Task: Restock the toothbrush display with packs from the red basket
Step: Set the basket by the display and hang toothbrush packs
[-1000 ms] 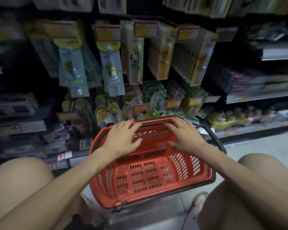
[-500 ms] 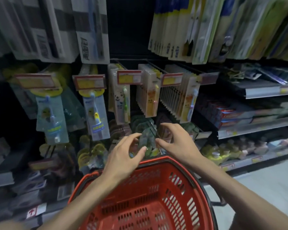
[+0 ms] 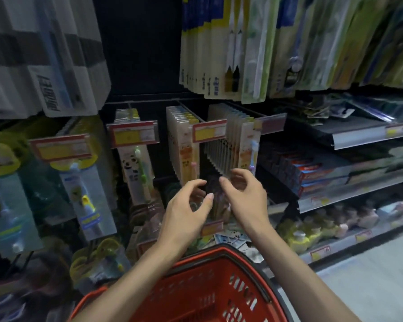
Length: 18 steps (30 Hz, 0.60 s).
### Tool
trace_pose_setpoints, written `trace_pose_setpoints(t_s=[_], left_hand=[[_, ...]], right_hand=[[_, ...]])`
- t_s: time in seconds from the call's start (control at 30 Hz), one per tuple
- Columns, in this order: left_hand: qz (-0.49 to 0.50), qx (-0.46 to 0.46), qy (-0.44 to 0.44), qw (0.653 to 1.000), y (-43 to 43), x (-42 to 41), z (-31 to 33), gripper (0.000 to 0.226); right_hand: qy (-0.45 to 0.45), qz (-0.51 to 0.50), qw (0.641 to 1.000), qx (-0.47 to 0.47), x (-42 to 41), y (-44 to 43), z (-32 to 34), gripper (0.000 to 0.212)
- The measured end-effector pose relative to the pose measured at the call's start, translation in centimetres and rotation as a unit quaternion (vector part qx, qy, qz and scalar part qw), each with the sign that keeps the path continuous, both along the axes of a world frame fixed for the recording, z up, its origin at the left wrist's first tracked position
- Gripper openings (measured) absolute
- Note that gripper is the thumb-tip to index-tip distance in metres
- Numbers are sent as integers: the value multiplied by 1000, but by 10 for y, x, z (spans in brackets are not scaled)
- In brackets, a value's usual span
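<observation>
I have both hands raised in front of the toothbrush display, close together but not touching. My left hand [image 3: 184, 210] has its fingers curled, with thumb and forefinger arched toward each other. My right hand [image 3: 247, 196] mirrors it, and its bent fingertips [image 3: 236, 173] sit right at the lower edge of the front pack in a row of orange bear packs [image 3: 244, 147] hanging from a peg. Between the two hands a dark pack [image 3: 215, 196] hangs on a lower peg, too blurred for me to make out. I cannot tell whether either hand pinches it or is only curled near it.

The red basket [image 3: 196, 300] lies directly under my forearms at the bottom edge of the view, at the foot of the display and well below the hands.

Left of the bear row hangs a second row of orange packs [image 3: 183, 145], then a panda pack [image 3: 135, 166] with a green brush. The pegs are capped by red-and-yellow price tags [image 3: 208, 133]. Further left is a blue-and-yellow brush pack [image 3: 89, 201]. Tall packs [image 3: 230, 47] hang along the top of the display. To the right, a shelf carries red-and-blue boxes [image 3: 316, 175], and the shelf beneath holds small yellow figures [image 3: 298, 238] near its front edge.
</observation>
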<state>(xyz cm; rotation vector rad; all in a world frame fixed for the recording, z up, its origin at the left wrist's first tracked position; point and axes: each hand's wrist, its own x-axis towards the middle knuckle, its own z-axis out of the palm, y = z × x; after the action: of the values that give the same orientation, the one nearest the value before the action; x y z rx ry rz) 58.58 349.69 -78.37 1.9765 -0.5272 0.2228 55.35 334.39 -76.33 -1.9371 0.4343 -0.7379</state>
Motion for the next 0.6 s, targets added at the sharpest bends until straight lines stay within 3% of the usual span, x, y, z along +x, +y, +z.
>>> trace_pose_setpoints(t_s=[0.27,0.6], left_hand=[[3,-61,6,998,-73,26,24,21],[45,-92,10,995,-123,62,47,54]], right_hand=[[-78,-63,993,55,24,-51,18,26],[-103,32,985,137,55,-87,20,44]])
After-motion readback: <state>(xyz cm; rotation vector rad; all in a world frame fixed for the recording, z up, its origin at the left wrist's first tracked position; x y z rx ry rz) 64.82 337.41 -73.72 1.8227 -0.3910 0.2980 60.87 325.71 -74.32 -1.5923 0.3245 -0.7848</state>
